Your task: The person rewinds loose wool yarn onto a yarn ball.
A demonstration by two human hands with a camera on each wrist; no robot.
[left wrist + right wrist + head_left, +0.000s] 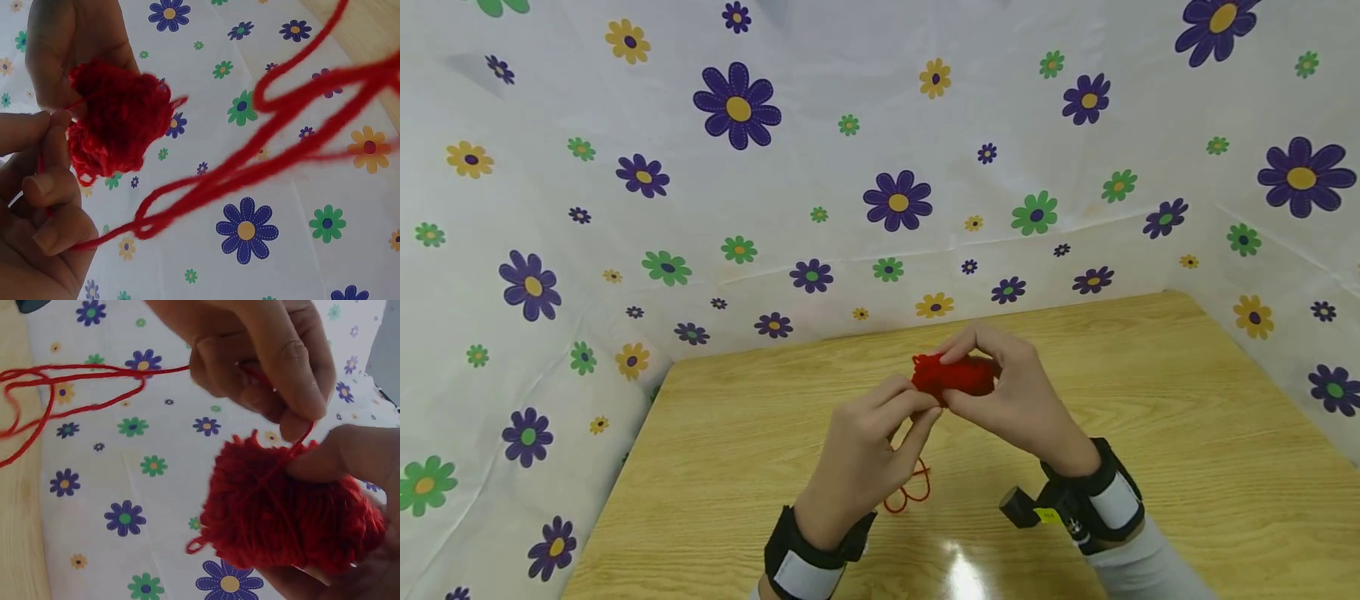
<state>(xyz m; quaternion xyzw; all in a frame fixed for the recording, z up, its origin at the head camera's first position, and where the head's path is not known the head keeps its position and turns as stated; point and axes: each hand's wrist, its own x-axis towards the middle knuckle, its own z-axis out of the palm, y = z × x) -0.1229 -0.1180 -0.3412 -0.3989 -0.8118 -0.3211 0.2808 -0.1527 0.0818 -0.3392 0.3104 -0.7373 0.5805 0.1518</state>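
Note:
A thick red bundle of yarn (275,512) is gripped by my right hand (1011,392), thumb on the near side and fingers over the far side. In the right wrist view, strands cross over the bundle's middle and a small loop sticks out at one end. My left hand (868,442) pinches a red yarn strand (304,434) between thumb and forefinger, close beside the bundle. The strand runs through the curled left fingers and trails out as a loose looped tail (206,181).
Lower loops of the yarn tail (910,492) show over the wooden table (760,417) between the wrists. Black straps (1093,492) circle both wrists, and a small black block (1018,507) sits by the right one. A white flowered cloth (820,167) stands behind and at both sides.

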